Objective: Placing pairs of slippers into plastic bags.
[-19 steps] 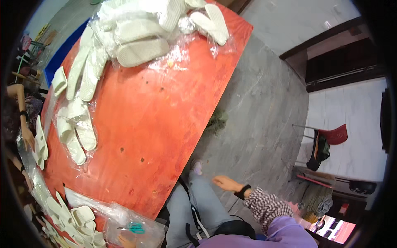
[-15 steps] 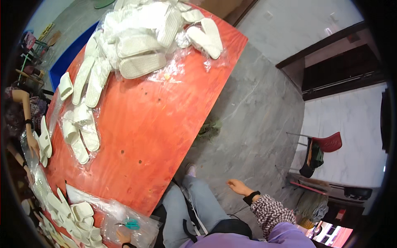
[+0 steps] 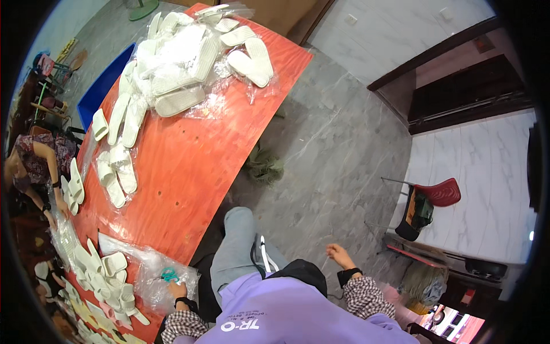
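My left hand (image 3: 177, 290) is at the near edge of the red table, right beside the teal handles of a pair of scissors (image 3: 170, 274). The scissors lie on clear plastic bags (image 3: 186, 281); whether my fingers grip the handles is too small to make out. Out over the grey floor, my right hand (image 3: 341, 257) hangs away from the table with loosely bent fingers and nothing visible in it. White slippers (image 3: 117, 269) are heaped loose to the left of the scissors. A bagged pair of slippers (image 3: 118, 175) lies farther up the table.
A large pile of bagged white slippers (image 3: 177, 69) covers the far end of the red table (image 3: 183, 155). Another person (image 3: 46, 166) handles slippers at the left side. A blue bin (image 3: 106, 86) stands beyond. To the right are a red-backed chair (image 3: 438, 192) and a doorway.
My view has shifted and my body has leaned in or turned. My left hand has come up to the scissors' handles. My right hand's fingers, stretched before, are now more bent.
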Demonstrator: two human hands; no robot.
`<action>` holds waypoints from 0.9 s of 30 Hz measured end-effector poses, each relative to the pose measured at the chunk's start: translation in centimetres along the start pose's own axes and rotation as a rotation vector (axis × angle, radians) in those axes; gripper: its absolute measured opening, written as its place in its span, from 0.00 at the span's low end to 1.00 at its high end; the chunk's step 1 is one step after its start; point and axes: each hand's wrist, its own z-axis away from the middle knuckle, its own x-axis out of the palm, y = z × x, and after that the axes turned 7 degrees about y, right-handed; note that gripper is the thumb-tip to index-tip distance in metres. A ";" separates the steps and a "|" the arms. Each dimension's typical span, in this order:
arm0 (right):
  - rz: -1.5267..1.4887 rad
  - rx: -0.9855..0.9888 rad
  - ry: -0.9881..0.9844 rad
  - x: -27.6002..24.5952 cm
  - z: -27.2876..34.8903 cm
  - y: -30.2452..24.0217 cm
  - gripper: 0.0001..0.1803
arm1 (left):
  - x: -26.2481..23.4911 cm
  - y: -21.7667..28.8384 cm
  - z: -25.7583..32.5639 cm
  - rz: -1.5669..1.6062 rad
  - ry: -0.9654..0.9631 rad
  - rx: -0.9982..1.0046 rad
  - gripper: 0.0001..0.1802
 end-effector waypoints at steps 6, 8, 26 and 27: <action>-0.107 0.163 0.016 -2.2 -0.8 3.1 0.17 | 1.9 9.8 -3.6 0.205 -0.095 0.168 0.26; -0.221 0.193 0.109 -2.8 -0.7 2.8 0.16 | 1.6 13.2 -6.4 0.264 -0.172 0.166 0.25; -1.123 0.467 -0.872 -6.7 -14.5 20.0 0.09 | -7.4 52.7 -8.7 0.482 -0.211 0.391 0.24; -1.197 0.472 -1.003 -10.8 -17.3 21.0 0.09 | -5.2 54.6 -8.2 0.466 -0.254 0.362 0.23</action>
